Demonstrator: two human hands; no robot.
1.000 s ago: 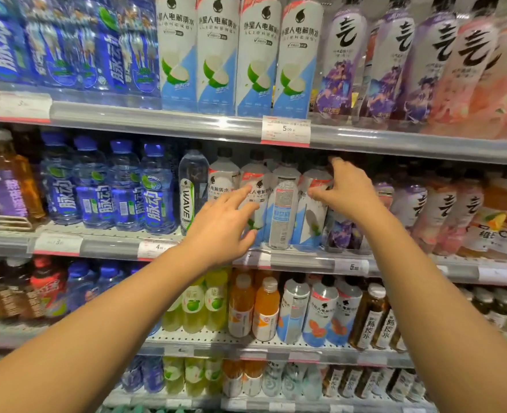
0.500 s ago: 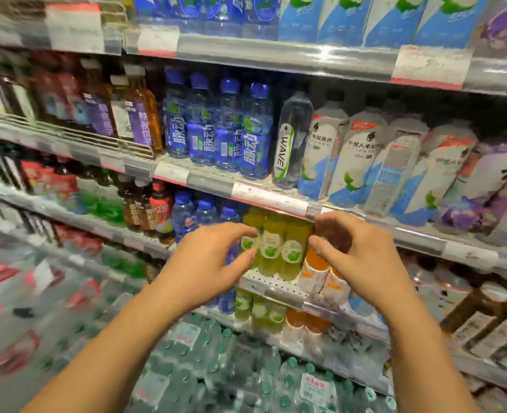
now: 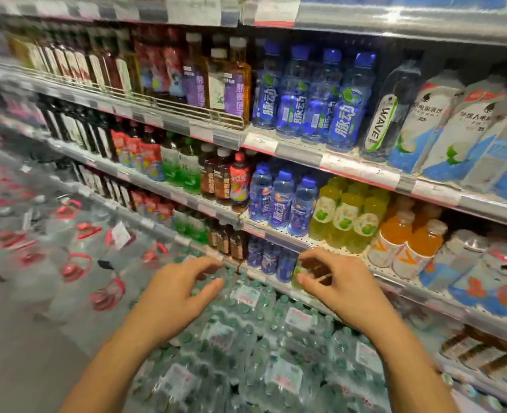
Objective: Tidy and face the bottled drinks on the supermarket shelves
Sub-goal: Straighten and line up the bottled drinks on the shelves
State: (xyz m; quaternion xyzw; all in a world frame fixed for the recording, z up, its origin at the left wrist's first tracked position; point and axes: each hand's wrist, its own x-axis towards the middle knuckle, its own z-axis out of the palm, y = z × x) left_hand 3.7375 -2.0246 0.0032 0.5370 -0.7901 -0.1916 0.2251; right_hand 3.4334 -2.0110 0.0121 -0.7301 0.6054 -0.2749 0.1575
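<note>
Both my hands hang in the air in front of the lower shelves and hold nothing. My left hand (image 3: 178, 290) has loosely spread fingers and hovers over shrink-wrapped packs of water (image 3: 246, 338). My right hand (image 3: 335, 286) has loosely curled fingers near the edge of a low shelf, beside small blue bottles (image 3: 271, 259). Above them stand blue bottles (image 3: 282, 198), yellow-green bottles (image 3: 346, 213) and orange bottles (image 3: 407, 239). One shelf higher are taller blue bottles (image 3: 314, 93), a clear WAVE bottle (image 3: 390, 111) and white-and-blue bottles (image 3: 455, 123).
Dark tea and juice bottles (image 3: 222, 81) fill the shelves to the left behind a wire rail (image 3: 186, 110). Big water jugs with red handles (image 3: 76, 263) stand on the floor at the left. Price-tag strips (image 3: 359, 171) run along the shelf edges. The view is blurred by motion.
The view has swung down and left from the white-and-blue bottles. Both hands came away from that shelf and dropped to the low shelf, holding nothing.
</note>
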